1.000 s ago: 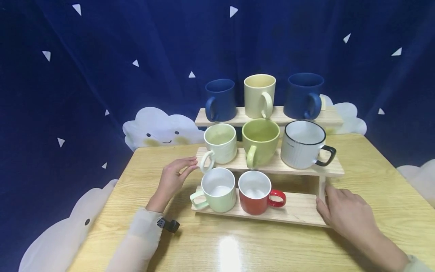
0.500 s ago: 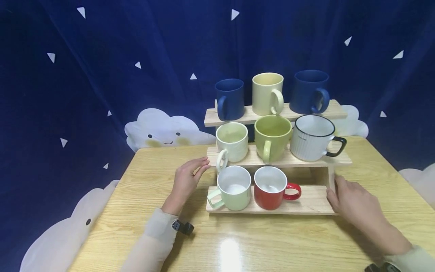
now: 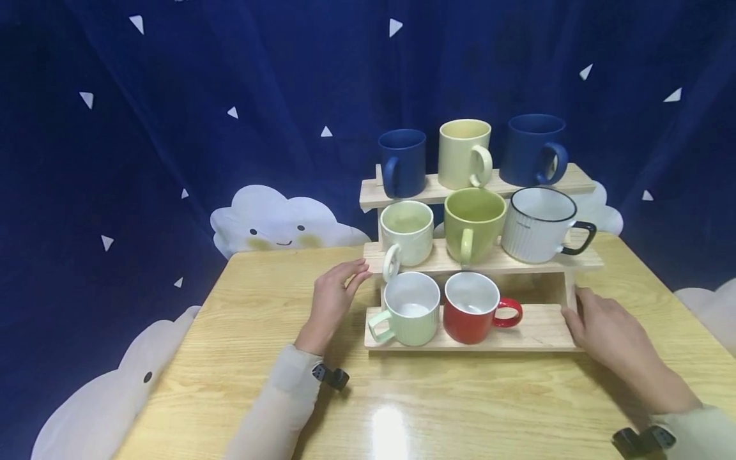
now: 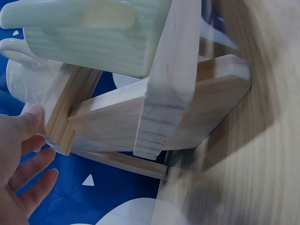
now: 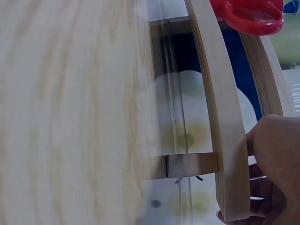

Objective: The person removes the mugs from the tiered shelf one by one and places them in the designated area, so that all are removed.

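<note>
A three-tier wooden rack (image 3: 537, 329) holds several mugs. On its bottom board stand a pale green mug (image 3: 415, 322) and a red mug (image 3: 467, 322). My left hand (image 3: 332, 303) pinches the left end of the middle board; in the left wrist view the thumb of that hand (image 4: 18, 154) lies on the board's end and the other fingers are bent beside it. At the rack's lower right side, my right hand (image 3: 615, 338) grips the side upright. The right wrist view shows this hand (image 5: 276, 168) with its fingers reaching behind the wood, their tips partly hidden.
Mugs on the middle board are pale green (image 3: 411, 239), olive green (image 3: 473, 230) and white with a black rim (image 3: 535, 233). Two blue mugs (image 3: 405, 166) flank a cream one (image 3: 462, 160) on top. Behind the wooden table (image 3: 259, 306) hangs a dark blue curtain (image 3: 287, 83).
The rack and its mugs have shifted right and slightly back, and the rack has turned so its front runs straighter. Both hands moved along with it, staying at its two ends.
</note>
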### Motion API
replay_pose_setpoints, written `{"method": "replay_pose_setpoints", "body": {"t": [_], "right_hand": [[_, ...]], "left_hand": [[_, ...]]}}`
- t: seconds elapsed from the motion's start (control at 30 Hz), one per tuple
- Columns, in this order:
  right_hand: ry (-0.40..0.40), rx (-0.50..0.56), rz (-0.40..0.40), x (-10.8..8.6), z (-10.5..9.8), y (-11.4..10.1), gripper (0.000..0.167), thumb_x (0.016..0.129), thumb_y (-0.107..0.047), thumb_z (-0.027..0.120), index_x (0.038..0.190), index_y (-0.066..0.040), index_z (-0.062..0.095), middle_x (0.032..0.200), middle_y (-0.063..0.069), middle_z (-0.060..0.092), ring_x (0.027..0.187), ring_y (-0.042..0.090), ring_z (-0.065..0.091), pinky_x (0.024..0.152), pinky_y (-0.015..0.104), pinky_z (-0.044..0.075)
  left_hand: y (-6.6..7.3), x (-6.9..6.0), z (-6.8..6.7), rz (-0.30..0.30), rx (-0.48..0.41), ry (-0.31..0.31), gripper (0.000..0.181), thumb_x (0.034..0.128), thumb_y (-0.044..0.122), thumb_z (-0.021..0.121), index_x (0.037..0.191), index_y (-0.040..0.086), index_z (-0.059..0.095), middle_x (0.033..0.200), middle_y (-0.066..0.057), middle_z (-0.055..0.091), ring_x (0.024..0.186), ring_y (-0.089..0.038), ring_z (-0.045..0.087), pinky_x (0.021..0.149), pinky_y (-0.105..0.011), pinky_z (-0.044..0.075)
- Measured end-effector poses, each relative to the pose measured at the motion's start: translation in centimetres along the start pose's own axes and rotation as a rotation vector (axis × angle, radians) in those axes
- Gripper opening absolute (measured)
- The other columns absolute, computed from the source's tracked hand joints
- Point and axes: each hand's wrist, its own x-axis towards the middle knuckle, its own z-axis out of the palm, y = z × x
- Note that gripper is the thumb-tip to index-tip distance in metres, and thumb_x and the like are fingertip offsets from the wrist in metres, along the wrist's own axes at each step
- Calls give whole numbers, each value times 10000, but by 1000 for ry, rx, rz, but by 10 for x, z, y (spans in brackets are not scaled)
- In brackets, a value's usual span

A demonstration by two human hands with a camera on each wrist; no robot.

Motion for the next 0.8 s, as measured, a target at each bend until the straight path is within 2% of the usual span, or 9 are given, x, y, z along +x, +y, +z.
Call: {"method": "replay_pose_setpoints", "body": {"t": [0.2,0.6,0.8], "right_hand": [[-27,16,41,-1,0,-2,440,939,-220,597,1226,85,464,941,367,575,866,555,549,618,657,424],[-59,48,86,-4,3,1,488,958,-264,594,1267,85,448,1022,388,557,912,571,524,669,672,414],[-51,75,94,-4,3,-3,522,958,-258,603,1272,123,433,1055,404,541,929,577,514,706,675,409]], "left_hand": [[-1,-1,1,-5,-26,12,185,843,206,760,976,78,766,1083,-41,723,997,-196,689,938,-312,521],[-2,-1,4,-25,-64,18,176,841,206,759,960,77,770,1069,-37,728,988,-182,691,924,-310,528],[-1,-3,2,-26,-70,26,183,846,198,757,978,71,766,1076,-42,726,986,-193,692,919,-319,532]]}}
